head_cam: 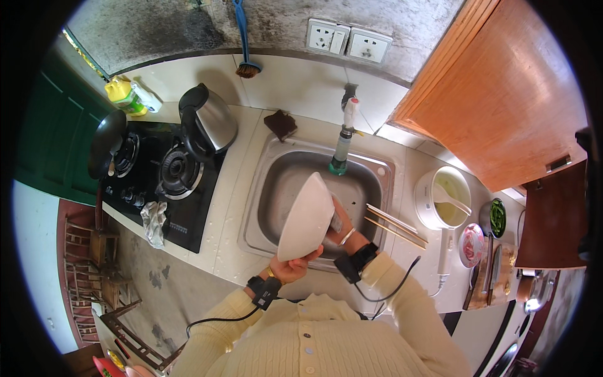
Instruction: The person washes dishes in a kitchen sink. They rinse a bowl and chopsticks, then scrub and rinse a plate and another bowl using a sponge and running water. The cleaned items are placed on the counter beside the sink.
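Observation:
Tilted on its side, a white bowl [307,217] is held above the near part of a stainless-steel sink [282,198]. My left hand [293,267] grips its lower edge, with curled fingers against it. At the bowl's right side is my right hand [343,225], its fingers largely hidden. A small greyish patch [335,221] shows between that hand and the bowl; whether it is a cloth or the bowl's base I cannot tell. The tap [340,158] with a green nozzle points into the basin beyond the bowl.
Chopsticks [395,226] lie across the sink's right edge. Further right stand a white pot [419,195] with a ladle, a plate of meat [471,245], green vegetables [497,217] and a knife [495,268] on a cutting board [506,282]. Left are a kettle [219,122], gas hob [188,212] and wok [106,146].

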The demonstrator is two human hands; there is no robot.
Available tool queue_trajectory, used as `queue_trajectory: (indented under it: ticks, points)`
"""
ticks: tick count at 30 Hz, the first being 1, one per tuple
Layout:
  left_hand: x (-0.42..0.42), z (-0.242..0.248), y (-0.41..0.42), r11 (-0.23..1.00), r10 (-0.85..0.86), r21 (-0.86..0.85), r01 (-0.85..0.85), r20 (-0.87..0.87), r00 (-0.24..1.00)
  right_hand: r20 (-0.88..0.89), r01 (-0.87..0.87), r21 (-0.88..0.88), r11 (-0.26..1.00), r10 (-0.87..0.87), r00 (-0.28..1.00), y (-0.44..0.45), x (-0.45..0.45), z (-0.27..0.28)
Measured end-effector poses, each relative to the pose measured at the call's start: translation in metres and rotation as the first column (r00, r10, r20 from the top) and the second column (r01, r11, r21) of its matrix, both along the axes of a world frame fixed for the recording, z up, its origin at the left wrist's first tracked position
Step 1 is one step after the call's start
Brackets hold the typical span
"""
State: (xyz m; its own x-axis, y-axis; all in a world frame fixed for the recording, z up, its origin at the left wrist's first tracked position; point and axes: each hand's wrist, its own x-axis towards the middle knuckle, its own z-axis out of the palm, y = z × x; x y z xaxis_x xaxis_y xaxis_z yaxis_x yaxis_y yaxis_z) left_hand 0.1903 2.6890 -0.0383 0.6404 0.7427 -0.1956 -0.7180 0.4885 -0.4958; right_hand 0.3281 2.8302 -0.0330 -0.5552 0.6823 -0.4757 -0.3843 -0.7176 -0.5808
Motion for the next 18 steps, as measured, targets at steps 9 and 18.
queue_trajectory:
  ticks: [9,18]
  points:
    - [-0.024,0.035,0.013,0.990,0.050,0.131,0.053,-0.678,0.733,-0.023,0.187,0.007,0.982,-0.187,0.982,0.004,0.000,-0.017]
    - [-0.039,0.020,0.028,0.862,0.400,0.140,-0.486,-0.777,0.485,0.534,-0.068,0.538,0.840,-0.278,0.798,0.013,-0.009,-0.021]
